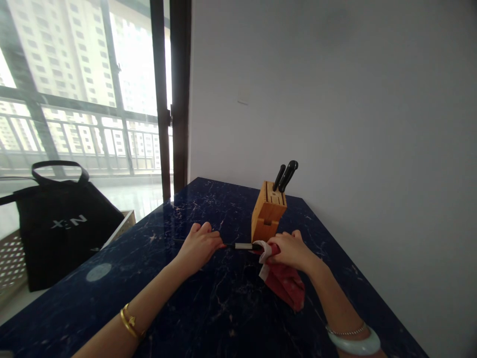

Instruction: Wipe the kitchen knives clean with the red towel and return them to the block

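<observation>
Well, a kitchen knife (243,245) lies level above the dark blue marble countertop (208,308), one end bunched in a red cloth (283,283) pinched by the right hand (292,251). The left hand (199,246) curls, fingertips at the other end. A slip could nick skin, just beside the wooden knife block (268,211).

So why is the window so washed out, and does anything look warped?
Head view: daylight blows out the window and pales the tower blocks; a pale oval of glare lies on the dark marble countertop; the wide lens splays the window frame; the left hand, right hand and red cloth look fairly sharp.
</observation>
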{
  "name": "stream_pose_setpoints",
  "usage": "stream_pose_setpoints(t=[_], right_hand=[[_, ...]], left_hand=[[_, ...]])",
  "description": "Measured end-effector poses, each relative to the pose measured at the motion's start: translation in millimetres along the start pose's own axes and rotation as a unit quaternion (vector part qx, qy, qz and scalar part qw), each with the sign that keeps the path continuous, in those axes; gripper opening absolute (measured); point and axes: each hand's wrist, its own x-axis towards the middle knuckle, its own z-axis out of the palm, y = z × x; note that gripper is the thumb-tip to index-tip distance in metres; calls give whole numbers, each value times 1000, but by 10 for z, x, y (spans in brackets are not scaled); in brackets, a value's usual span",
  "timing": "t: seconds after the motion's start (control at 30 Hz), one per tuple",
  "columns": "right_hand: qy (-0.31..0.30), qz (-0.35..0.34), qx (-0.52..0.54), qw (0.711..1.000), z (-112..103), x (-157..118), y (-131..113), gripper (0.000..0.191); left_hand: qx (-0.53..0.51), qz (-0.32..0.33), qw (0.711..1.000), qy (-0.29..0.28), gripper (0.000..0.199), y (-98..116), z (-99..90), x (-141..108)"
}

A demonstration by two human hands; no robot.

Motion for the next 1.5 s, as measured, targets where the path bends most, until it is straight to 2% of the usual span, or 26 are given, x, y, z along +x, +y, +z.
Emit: stream_pose_setpoints(t=[0.13, 0.2, 0.37, 0.47, 0.57, 0.67, 0.77, 0.87, 0.97, 1.07, 1.2, 1.37, 1.43, 1.5], right_hand=[[44, -3, -2, 999, 10, -13, -34, 59], [73, 3, -16, 997, 16, 1, -55, 63], [139, 15, -38, 989, 22, 53, -114, 43], [177, 22, -33, 983, 40, 75, -203, 34], [205, 13, -9, 979, 74, 86, -321, 36], [187, -15, 43, 981, 75, 75, -397, 31], [162, -15, 119, 979, 11, 36, -397, 26], [161, -10, 251, 955, -72, -5, -354, 28], [142, -31, 414, 899, -114, -21, -323, 29], [117, -17, 501, 857, -109, -41, -345, 31], [140, 13, 530, 836, -93, -111, -467, 31], [202, 57, 569, 795, -157, -172, -583, 30], [235, 50, 546, 803, -233, -198, -581, 28], [268, 36, 506, 819, -342, -247, -551, 26]], left_hand=[[61, -40, 997, 26, 25, -24, -45, -6], [93, -70, 992, 45, 23, -48, -78, -16], [126, -109, 984, 58, 21, -115, -125, -34], [89, -100, 989, 59, 24, -102, -101, -21], [30, -65, 996, 54, 25, -34, -58, 2], [-3, -43, 998, 52, 23, 38, -37, 13], [-28, -52, 997, 58, 24, 73, -53, 12], [-61, -59, 995, 60, 25, 90, -92, 8], [-76, -50, 994, 64, 25, 119, -129, 5], [-77, -40, 994, 73, 24, 147, -150, 0], [-74, -40, 991, 102, 21, 170, -155, -8], [-65, -39, 987, 143, 17, 243, -184, -7], [-68, -36, 980, 184, 29, 248, -211, -22], [-90, -42, 963, 251, 36, 217, -237, -51]])
